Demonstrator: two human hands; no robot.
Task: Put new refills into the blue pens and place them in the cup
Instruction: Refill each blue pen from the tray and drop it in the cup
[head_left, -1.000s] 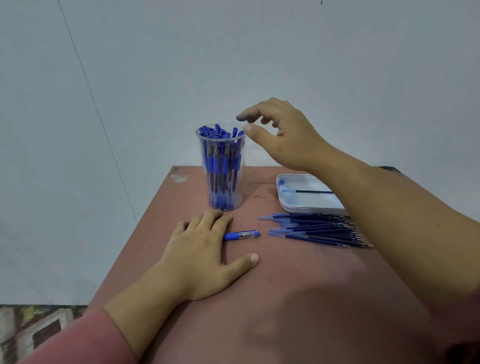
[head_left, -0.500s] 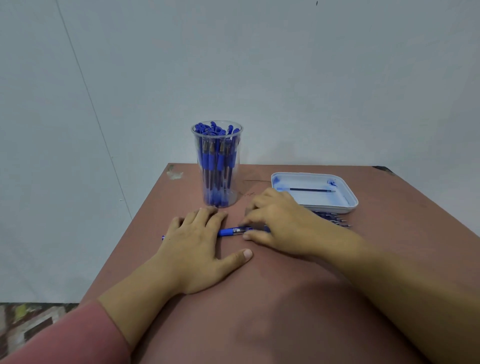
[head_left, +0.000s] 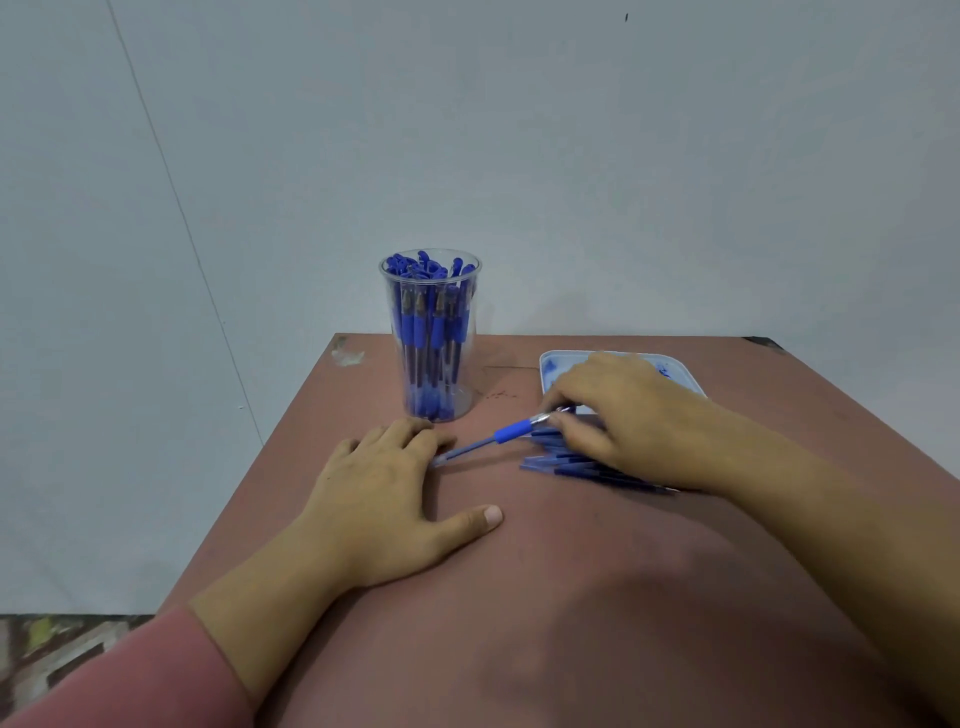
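A clear plastic cup (head_left: 434, 395) full of several blue pens stands near the table's far edge. My right hand (head_left: 628, 415) pinches the tip end of a blue pen (head_left: 491, 439), which slants down to the left with its other end on the table by my left fingers. My left hand (head_left: 389, 493) lies flat, palm down, on the brown table (head_left: 571, 597). A pile of several blue refills (head_left: 566, 462) lies partly under my right hand.
A white tray (head_left: 691, 379) sits behind my right hand, mostly hidden by it. The table's left edge runs close to my left forearm. A pale wall rises right behind the table.
My right hand came down from the cup's rim, took hold of the pen lying by my left hand, and has lifted its right end up and to the right. The left hand stayed put.
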